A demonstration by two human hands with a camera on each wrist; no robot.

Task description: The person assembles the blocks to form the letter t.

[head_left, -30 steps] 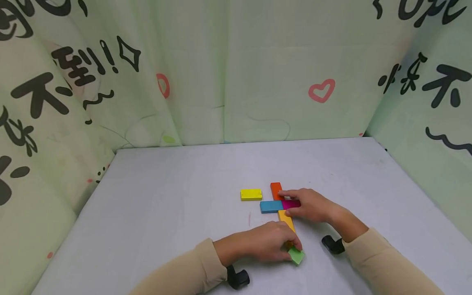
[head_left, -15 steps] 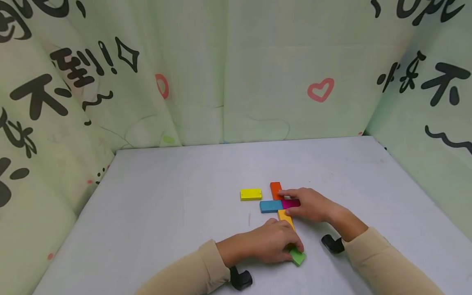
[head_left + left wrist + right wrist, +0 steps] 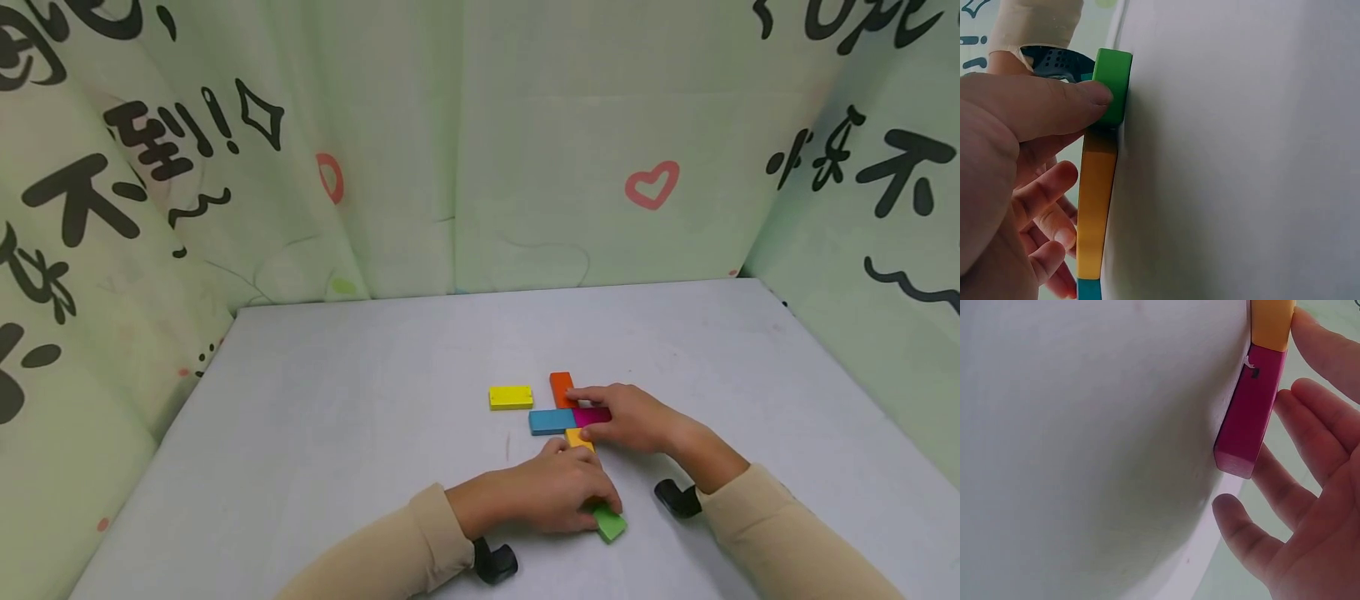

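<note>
On the counter, near the person's side: six small blocks, two hands at work among them.

Change noted. Green block, at the near end of the group, had shifted slightly rightward and toward the person over the last second, the left hand travelling with it. The shift was small; I judged it a fine adjustment of the end piece, its placing not yet finished, since the block sat askew to its neighbour.

Left hand: thumb and fingers pinched the green block. Right hand: fingers spread over the far blocks, forefinger at the red-orange block, thumb at the amber block; it had hardly moved and seemed to steady the group.

Arrangement: blue block and magenta block lay end to end, crosswise. Red-orange ran away from their far side, amber from their near side toward the green. Whether green and amber fully touched, I could not tell. Yellow block: apart, left of the red-orange.

Containers: none in view; the blocks were laid out uncontained.
</note>
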